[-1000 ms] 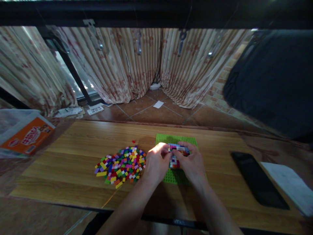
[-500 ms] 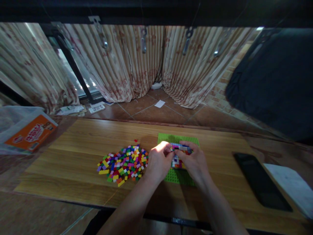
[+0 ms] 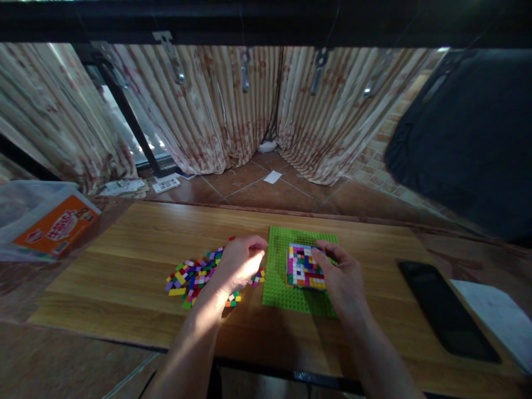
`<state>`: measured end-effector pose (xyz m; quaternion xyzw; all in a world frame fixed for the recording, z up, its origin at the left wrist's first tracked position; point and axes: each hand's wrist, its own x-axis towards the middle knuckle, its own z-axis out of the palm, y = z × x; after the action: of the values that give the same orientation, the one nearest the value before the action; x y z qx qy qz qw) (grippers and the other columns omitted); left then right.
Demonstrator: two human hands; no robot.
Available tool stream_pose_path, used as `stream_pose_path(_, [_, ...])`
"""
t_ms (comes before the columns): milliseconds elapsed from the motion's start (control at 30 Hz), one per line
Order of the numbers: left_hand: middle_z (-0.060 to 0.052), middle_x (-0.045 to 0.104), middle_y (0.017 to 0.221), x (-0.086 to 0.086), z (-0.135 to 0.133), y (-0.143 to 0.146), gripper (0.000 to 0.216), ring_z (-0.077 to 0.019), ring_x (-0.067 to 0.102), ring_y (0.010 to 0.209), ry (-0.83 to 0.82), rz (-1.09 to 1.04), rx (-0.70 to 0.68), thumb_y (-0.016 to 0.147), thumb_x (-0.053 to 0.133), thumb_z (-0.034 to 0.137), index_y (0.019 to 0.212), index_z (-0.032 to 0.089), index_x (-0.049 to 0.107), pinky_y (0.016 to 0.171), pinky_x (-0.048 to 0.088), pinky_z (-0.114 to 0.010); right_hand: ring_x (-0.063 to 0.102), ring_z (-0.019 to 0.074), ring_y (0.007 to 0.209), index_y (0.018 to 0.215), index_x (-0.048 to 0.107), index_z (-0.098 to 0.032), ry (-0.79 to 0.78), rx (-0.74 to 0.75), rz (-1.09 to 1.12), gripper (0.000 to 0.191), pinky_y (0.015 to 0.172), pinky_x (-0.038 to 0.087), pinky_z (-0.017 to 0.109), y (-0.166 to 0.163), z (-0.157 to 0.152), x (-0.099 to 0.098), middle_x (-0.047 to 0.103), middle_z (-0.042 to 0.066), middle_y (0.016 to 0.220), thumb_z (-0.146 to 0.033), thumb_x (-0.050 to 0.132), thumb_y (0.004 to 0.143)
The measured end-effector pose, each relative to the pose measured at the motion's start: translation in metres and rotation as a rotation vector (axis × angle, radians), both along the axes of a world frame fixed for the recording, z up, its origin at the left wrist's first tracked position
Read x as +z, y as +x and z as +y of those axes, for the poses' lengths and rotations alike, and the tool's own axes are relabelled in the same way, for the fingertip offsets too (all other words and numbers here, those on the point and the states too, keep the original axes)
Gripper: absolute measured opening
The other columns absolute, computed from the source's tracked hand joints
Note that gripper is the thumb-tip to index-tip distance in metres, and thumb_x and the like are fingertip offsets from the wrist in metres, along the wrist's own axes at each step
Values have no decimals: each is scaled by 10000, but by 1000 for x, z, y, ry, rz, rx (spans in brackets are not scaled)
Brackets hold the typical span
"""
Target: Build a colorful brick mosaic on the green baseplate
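A green studded baseplate (image 3: 276,288) lies on the table, bearing a low block of many-coloured toy bricks (image 3: 300,266). My right hand (image 3: 344,274) is at the right side of this brick block, its thumb over the top and its fingers at the far right corner, covering that side. To the left, my left hand (image 3: 241,260) hovers between the baseplate and a heap of loose toy bricks (image 3: 199,277), covering the heap's right part. Its fingers are curled together towards the thumb; whether a small brick is between them cannot be made out.
A dark tablet-like slab (image 3: 444,310) lies at the table's right, beside a white sheet (image 3: 490,310). Left of the wooden table (image 3: 124,244) stands a translucent bin with an orange label (image 3: 58,224). Striped curtains (image 3: 224,111) hang beyond the table.
My left hand has moved left, away from the brick block to the loose bricks, uncovering the block's left part. My right hand has shifted slightly right and stays at the block.
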<state>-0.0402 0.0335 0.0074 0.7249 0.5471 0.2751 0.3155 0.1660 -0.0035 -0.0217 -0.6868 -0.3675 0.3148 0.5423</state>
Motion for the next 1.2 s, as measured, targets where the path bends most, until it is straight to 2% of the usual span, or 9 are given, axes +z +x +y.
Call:
stream_pose_path(100, [-32,724,866,0,1,-12,222,-175,649,833,52,175,-81,739,538,89,839,191,709,769,493,-287,658,213,779,917,724,-160,37,-7,-27,409,687,532,328,3,1,-5,720,85,905,-474,702,656])
stream_pose_path(233, [-37,715,886,-4,-3,-15,228,-193,627,879,90,337,-200,705,562,88,816,203,724,824,471,-313,658,218,782,933,725,-153,34,8,-15,412,686,529,328,4,2,-6,722,92,916,-463,692,664])
stream_pose_path(433, [-33,712,906,-11,-4,-8,275,-206,608,924,151,457,-207,769,519,113,878,244,734,855,444,-342,652,231,839,943,721,-166,-4,9,-26,386,763,513,366,2,2,-3,715,80,948,-442,677,677])
stream_pose_path(767, [-34,705,853,-7,-5,-5,247,-223,603,898,136,419,-195,730,550,84,775,246,731,859,423,-382,653,226,825,912,725,-176,20,26,-113,339,760,515,367,1,1,-1,719,80,934,-437,656,707])
stream_pose_path(1067, [-53,702,840,-11,-4,-1,242,-248,596,908,170,452,-145,694,526,54,735,215,702,884,423,-428,650,229,835,904,719,-181,-4,23,-85,328,764,511,371,1,0,0,715,75,939,-427,649,698])
stream_pose_path(1200, [-51,701,845,-5,-5,1,248,-224,619,878,134,312,-120,717,512,61,783,200,707,865,460,-391,649,235,854,905,722,-184,-4,28,-107,326,783,507,384,2,1,-1,717,73,941,-431,648,704])
